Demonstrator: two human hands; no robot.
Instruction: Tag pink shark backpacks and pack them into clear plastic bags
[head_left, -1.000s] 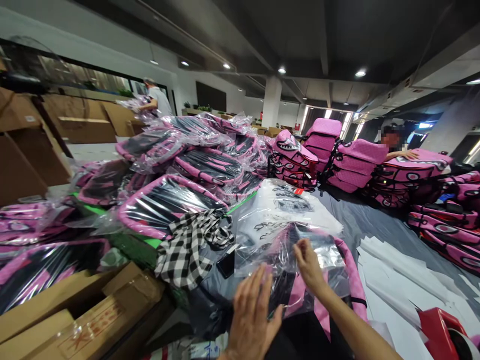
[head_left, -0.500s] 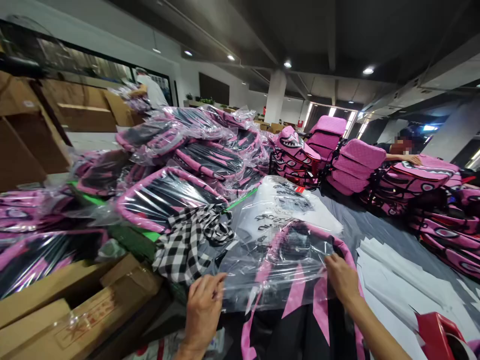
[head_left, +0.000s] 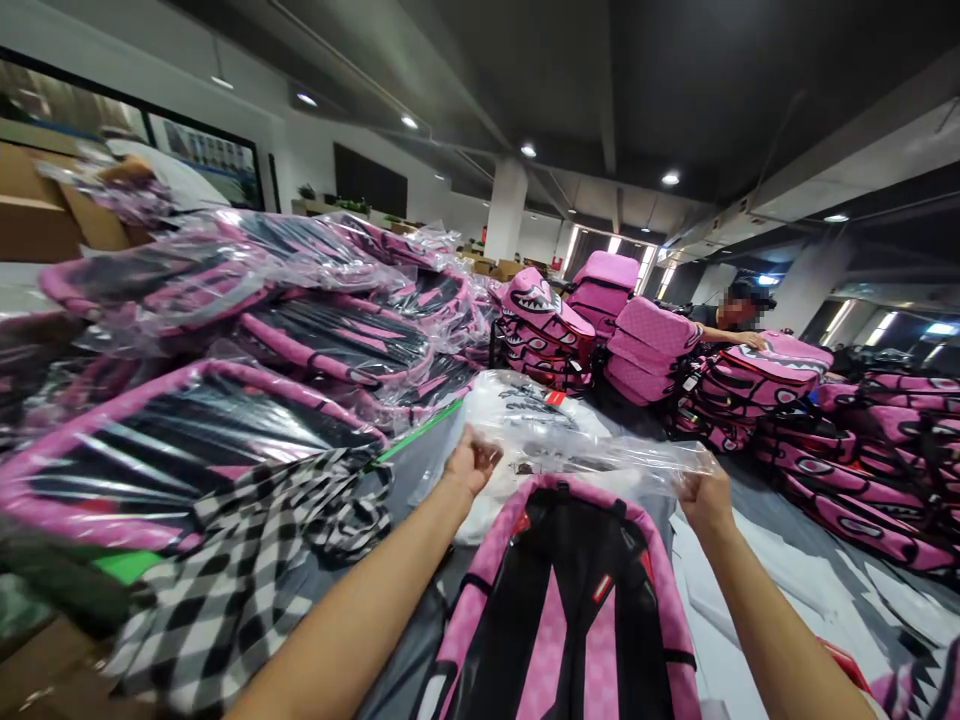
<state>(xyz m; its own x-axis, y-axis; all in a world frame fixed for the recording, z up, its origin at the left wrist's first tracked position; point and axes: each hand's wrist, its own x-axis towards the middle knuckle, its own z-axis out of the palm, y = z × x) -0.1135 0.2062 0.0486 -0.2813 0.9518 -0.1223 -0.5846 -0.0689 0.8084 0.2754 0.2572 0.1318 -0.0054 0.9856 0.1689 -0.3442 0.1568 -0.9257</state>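
A pink and black backpack (head_left: 566, 610) lies right in front of me, its black back panel and straps facing up. Just past its top edge, a clear plastic bag (head_left: 600, 455) is stretched between my hands. My left hand (head_left: 474, 465) pinches one side of the bag, and my right hand (head_left: 705, 490) grips the other. The backpack's top half shows uncovered. Behind the stretched plastic lies a stack of white printed plastic bags (head_left: 517, 405).
Plastic-wrapped backpacks (head_left: 330, 340) are heaped on the left, beside a black-and-white checked cloth (head_left: 255, 560). White sheets (head_left: 787, 590) lie at right. Unwrapped pink backpacks (head_left: 652, 345) stand in stacks behind, where another person's hand (head_left: 750, 340) rests on one.
Both hands have moved forward with the plastic bag, from over the backpack to beyond its top edge. More of the backpack shows bare. The view has turned right.
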